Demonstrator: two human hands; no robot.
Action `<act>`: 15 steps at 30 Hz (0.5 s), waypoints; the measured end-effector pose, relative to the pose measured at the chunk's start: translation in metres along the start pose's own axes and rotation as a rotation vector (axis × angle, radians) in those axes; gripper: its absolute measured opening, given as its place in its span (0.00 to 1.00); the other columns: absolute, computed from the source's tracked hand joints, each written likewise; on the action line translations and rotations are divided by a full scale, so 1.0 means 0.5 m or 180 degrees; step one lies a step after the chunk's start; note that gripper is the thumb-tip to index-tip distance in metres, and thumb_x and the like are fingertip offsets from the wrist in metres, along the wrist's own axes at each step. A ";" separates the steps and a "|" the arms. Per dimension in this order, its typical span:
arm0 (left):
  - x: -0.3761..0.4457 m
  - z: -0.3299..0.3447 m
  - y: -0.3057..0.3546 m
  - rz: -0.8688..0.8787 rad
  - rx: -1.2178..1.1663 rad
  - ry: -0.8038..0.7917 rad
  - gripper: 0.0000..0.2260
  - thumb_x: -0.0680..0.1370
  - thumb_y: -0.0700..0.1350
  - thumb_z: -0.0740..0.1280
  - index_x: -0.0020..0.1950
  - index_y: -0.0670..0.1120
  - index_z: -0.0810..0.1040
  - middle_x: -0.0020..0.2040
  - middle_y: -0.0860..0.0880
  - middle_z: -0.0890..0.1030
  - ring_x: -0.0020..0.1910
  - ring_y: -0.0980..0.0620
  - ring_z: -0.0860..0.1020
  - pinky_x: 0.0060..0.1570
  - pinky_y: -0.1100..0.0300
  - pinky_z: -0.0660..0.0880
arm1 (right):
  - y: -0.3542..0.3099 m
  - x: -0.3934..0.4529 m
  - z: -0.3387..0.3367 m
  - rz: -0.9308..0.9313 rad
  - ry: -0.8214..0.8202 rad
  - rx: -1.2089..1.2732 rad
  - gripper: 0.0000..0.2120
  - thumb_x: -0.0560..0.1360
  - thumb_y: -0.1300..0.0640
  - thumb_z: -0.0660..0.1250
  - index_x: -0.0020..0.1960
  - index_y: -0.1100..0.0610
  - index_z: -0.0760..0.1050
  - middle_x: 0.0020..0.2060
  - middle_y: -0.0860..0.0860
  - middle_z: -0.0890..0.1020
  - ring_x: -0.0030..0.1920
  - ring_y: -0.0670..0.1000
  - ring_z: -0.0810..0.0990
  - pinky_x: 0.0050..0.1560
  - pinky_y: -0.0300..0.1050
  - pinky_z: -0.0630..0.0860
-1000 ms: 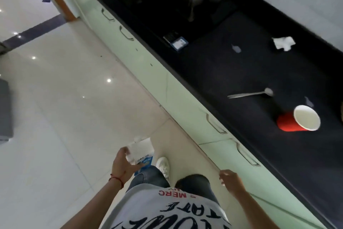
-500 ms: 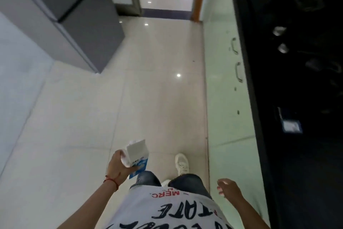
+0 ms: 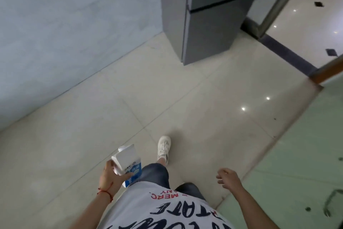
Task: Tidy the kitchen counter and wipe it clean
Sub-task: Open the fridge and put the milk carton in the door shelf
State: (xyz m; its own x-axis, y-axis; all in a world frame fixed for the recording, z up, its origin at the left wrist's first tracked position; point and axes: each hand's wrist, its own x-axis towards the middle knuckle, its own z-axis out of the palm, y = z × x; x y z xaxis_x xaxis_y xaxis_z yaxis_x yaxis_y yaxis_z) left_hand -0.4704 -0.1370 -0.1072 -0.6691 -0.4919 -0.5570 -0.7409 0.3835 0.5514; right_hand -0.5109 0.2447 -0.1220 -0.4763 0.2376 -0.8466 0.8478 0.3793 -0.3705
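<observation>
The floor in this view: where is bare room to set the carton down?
Bare tiles lie between the blue-grey wall and the white shoe, and ahead up to the grey fridge. It is tight beside the green cabinet. The left hand holds the carton; the right hand is empty.

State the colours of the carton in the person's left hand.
White with a blue lower part: carton, head view.
</observation>
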 end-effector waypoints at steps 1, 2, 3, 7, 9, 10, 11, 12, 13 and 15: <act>0.017 -0.002 0.004 -0.0100 -0.0015 0.0038 0.26 0.62 0.39 0.79 0.50 0.44 0.66 0.49 0.44 0.75 0.49 0.41 0.74 0.44 0.52 0.72 | -0.043 0.025 -0.003 -0.0057 -0.0028 -0.0024 0.06 0.76 0.61 0.60 0.42 0.58 0.75 0.37 0.56 0.79 0.35 0.53 0.76 0.33 0.42 0.69; 0.036 -0.002 0.011 -0.0160 -0.0033 0.0069 0.26 0.61 0.39 0.79 0.50 0.44 0.66 0.50 0.43 0.75 0.50 0.41 0.74 0.44 0.52 0.72 | -0.086 0.046 -0.006 -0.0112 -0.0033 -0.0031 0.07 0.76 0.61 0.60 0.41 0.57 0.74 0.37 0.56 0.79 0.34 0.53 0.76 0.33 0.42 0.69; 0.056 -0.001 0.019 -0.0217 -0.0051 0.0096 0.26 0.61 0.39 0.79 0.49 0.44 0.66 0.50 0.43 0.75 0.50 0.40 0.74 0.44 0.52 0.71 | -0.125 0.066 -0.006 -0.0146 -0.0021 -0.0033 0.07 0.76 0.62 0.60 0.40 0.57 0.74 0.36 0.55 0.79 0.33 0.52 0.76 0.33 0.42 0.69; 0.155 -0.004 0.100 -0.0318 -0.0108 0.0165 0.25 0.62 0.39 0.78 0.51 0.43 0.67 0.51 0.43 0.75 0.48 0.42 0.74 0.44 0.52 0.72 | -0.262 0.142 0.002 -0.0234 -0.0066 -0.0044 0.05 0.77 0.60 0.60 0.45 0.59 0.74 0.35 0.54 0.79 0.34 0.51 0.77 0.35 0.43 0.71; 0.218 -0.009 0.162 -0.0266 -0.0043 0.0091 0.28 0.62 0.40 0.78 0.56 0.40 0.68 0.53 0.42 0.75 0.49 0.44 0.73 0.45 0.53 0.72 | -0.324 0.166 -0.001 -0.0219 -0.0061 -0.0116 0.05 0.77 0.57 0.61 0.48 0.58 0.74 0.37 0.54 0.80 0.37 0.52 0.78 0.39 0.44 0.72; 0.249 -0.010 0.199 -0.0182 -0.0021 0.0032 0.29 0.62 0.40 0.78 0.58 0.39 0.68 0.53 0.43 0.75 0.50 0.44 0.73 0.45 0.53 0.71 | -0.351 0.173 -0.005 -0.0241 -0.0061 -0.0182 0.06 0.77 0.56 0.61 0.48 0.57 0.74 0.39 0.54 0.80 0.38 0.53 0.79 0.41 0.44 0.73; 0.280 -0.012 0.242 -0.0069 -0.0016 -0.0021 0.30 0.62 0.40 0.78 0.59 0.38 0.68 0.53 0.44 0.74 0.51 0.44 0.73 0.46 0.54 0.71 | -0.375 0.183 -0.009 -0.0258 -0.0034 -0.0244 0.05 0.77 0.56 0.61 0.48 0.57 0.74 0.40 0.54 0.80 0.39 0.53 0.79 0.42 0.44 0.73; 0.322 -0.012 0.295 0.0053 0.0003 -0.0064 0.31 0.62 0.39 0.78 0.60 0.38 0.68 0.53 0.45 0.73 0.52 0.45 0.73 0.46 0.55 0.70 | -0.406 0.202 -0.017 -0.0269 0.0013 -0.0279 0.05 0.77 0.57 0.61 0.48 0.57 0.74 0.40 0.55 0.80 0.40 0.54 0.79 0.41 0.43 0.72; 0.356 -0.014 0.345 0.0172 0.0016 -0.0098 0.31 0.62 0.39 0.78 0.60 0.37 0.68 0.54 0.44 0.73 0.52 0.46 0.72 0.47 0.56 0.69 | -0.431 0.213 -0.026 -0.0262 0.0055 -0.0319 0.05 0.77 0.58 0.61 0.47 0.57 0.74 0.40 0.55 0.80 0.40 0.55 0.79 0.41 0.43 0.71; 0.412 -0.019 0.434 0.0424 0.0065 -0.0105 0.31 0.63 0.39 0.78 0.61 0.37 0.68 0.56 0.42 0.75 0.51 0.48 0.71 0.47 0.57 0.69 | -0.468 0.225 -0.044 -0.0233 0.0124 -0.0428 0.05 0.77 0.59 0.60 0.46 0.58 0.75 0.40 0.56 0.80 0.42 0.57 0.79 0.42 0.44 0.70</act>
State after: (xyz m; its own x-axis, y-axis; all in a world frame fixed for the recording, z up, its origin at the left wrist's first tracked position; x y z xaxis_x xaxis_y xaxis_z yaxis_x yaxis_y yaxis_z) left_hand -0.7687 -0.1626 -0.0964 -0.7629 -0.4097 -0.5001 -0.6462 0.4596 0.6093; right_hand -0.7682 0.2024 -0.1219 -0.5467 0.2384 -0.8027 0.7728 0.5127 -0.3740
